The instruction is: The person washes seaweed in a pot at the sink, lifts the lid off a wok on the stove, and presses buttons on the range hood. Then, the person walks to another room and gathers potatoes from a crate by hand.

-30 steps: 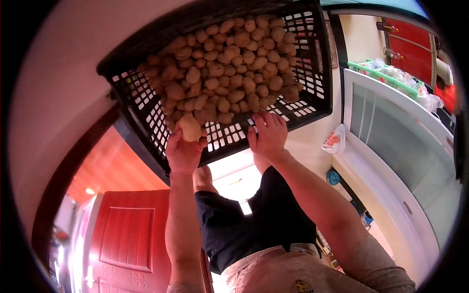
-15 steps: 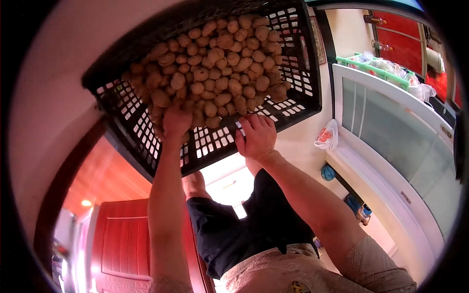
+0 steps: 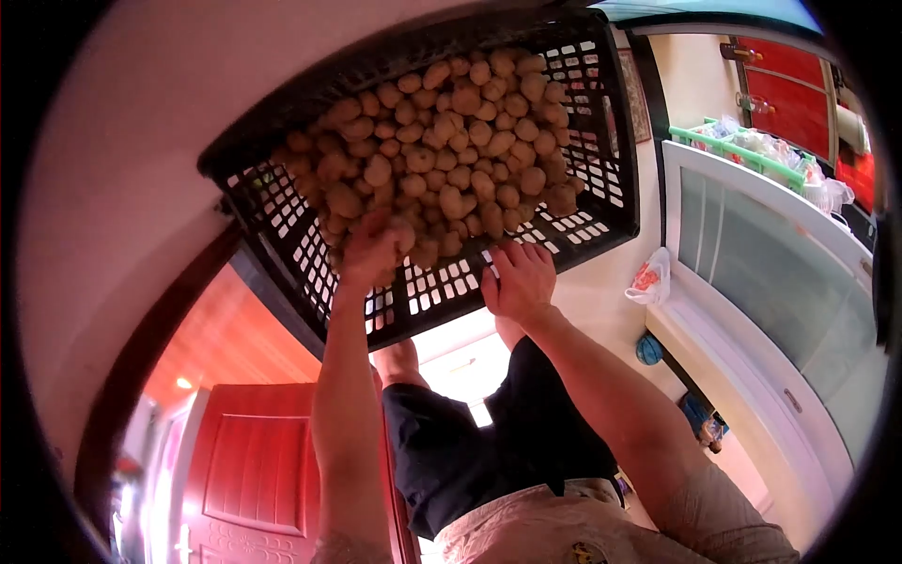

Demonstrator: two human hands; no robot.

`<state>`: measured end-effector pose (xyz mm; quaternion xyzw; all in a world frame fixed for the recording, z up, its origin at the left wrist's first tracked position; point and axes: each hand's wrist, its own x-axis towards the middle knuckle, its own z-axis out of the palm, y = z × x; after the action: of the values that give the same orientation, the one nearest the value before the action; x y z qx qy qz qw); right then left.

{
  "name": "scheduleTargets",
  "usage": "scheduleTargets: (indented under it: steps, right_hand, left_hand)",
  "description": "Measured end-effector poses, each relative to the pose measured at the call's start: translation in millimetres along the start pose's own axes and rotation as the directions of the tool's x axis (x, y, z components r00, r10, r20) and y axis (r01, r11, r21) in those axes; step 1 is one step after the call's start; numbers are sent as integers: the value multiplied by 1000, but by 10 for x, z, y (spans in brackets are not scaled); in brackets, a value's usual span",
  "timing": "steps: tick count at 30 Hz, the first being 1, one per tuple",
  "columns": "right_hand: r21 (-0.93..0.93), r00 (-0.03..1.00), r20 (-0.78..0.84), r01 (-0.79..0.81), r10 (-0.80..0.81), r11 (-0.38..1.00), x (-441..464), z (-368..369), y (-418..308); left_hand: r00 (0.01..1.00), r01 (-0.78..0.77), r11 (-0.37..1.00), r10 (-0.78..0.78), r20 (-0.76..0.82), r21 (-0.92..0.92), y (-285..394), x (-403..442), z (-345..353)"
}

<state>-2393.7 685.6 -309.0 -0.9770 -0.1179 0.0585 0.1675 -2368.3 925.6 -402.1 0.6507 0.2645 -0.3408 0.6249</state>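
A black slatted plastic crate holds a large heap of brown potatoes. At the heap's near left edge is my left hand, its fingers curled among the potatoes. One potato shows at its fingertips, seemingly pinched there. My right hand grips the near side of the crate, fingers over the rim and thumb to the left.
A red door stands at lower left. At right are a white-framed glass door, a green basket with plastic bags, a white plastic bag and a blue ball.
A second ago my left hand held a large pale potato above the near rim. It then reached into the heap, and a different potato shows at its fingertips. My right hand stays on the crate.
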Motion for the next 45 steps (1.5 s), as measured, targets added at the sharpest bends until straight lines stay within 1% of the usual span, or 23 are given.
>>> scheduleTargets:
  steps: [1, 2, 4, 5, 9, 14, 18, 20, 22, 23, 24, 26, 27, 30, 34, 36, 37, 38, 40, 41, 42, 44, 45]
  right_hand:
    - [5, 1000, 9, -1, 1, 1000, -5, -4, 2]
    - [9, 1000, 19, -4, 4, 1000, -21, -10, 4]
    - [-7, 1000, 8, 14, -14, 1000, -21, 9, 31]
    - [-22, 999, -2, 33, -33, 999, -27, 15, 30]
    - [7, 1000, -6, 15, -15, 1000, -20, 5, 19]
    - [-2, 1000, 6, -5, 5, 1000, -22, 4, 3]
    - [21, 1000, -7, 4, -4, 1000, -9, 0, 6]
    - [-4, 1000, 16, -6, 6, 1000, -17, 4, -2]
    - [-8, 999, 45, -27, 27, 1000, -6, -25, -19]
    - [-19, 996, 80, -40, 42, 999, 5, -49, -36]
    - [-5, 989, 140, -49, 49, 999, 27, -88, -37]
    - [34, 965, 211, -164, 154, 986, 96, -112, -75]
    - [-51, 878, 339, -342, 339, 938, 182, -156, -123]
    - [-55, 854, 357, -386, 379, 921, 503, 35, 137]
    - [-286, 676, 563, -380, 475, 880, 707, 316, 211]
    - [-514, 911, 333, -41, 244, 857, 553, 558, 228]
    - [-462, 735, 564, -98, 377, 882, 638, 526, 301]
    - [-455, 731, 575, -88, 367, 886, 723, 454, 341]
    - [-48, 664, 667, -416, 339, 908, 843, 311, 427]
    - [100, 640, 670, -581, 376, 808, 841, 170, 410]
    - [100, 638, 676, -575, 369, 812, 832, 145, 461]
    - [330, 484, 800, -848, 353, 414, 790, 146, 551]
    - [298, 396, 826, -911, 400, 285, 777, 202, 570]
  left_hand:
    - [999, 21, 949, -8, 42, -316, -56, -1, -90]
    - [999, 24, 949, -11, 43, -314, -28, -29, -157]
    - [987, 162, 669, -118, 111, -725, 173, -124, -287]
    - [977, 152, 568, 40, 211, -809, 245, -140, -334]
    - [976, -33, 523, 202, 87, -851, 414, -170, -439]
    - [991, -89, 655, 137, 2, -751, 537, -48, -635]
    - [996, -81, 528, 14, -87, -846, 521, -297, -464]
    - [999, 10, 322, 34, 23, -947, 459, -522, -285]
    - [998, -37, 373, -29, -52, -927, 348, -716, -63]
    - [973, -134, 516, -92, -211, -846, 321, -822, 78]
    - [901, -197, 789, -88, -424, -582, 432, -964, 204]
    - [729, -323, 935, 147, -669, -147, 257, -1148, 411]
    - [694, -361, 932, 286, -661, 24, 146, -1274, 429]
    - [517, -495, 747, 663, -541, 443, 61, -1397, 424]
    - [466, -440, 814, 568, -678, 379, 16, -1265, 502]
    - [379, -463, 707, 703, -602, 535, 34, -1222, 523]
    - [376, -410, 712, 702, -605, 571, 29, -1219, 508]
    - [368, -398, 725, 687, -626, 562, 34, -1208, 518]
    - [408, -355, 714, 699, -588, 603, 11, -1197, 509]
    - [393, -365, 712, 702, -594, 600, 32, -1188, 510]
    - [392, -358, 717, 697, -600, 599, 47, -1180, 507]
    - [373, -332, 702, 711, -596, 630, 58, -1178, 515]
    - [357, -347, 701, 713, -603, 623, 34, -1160, 518]
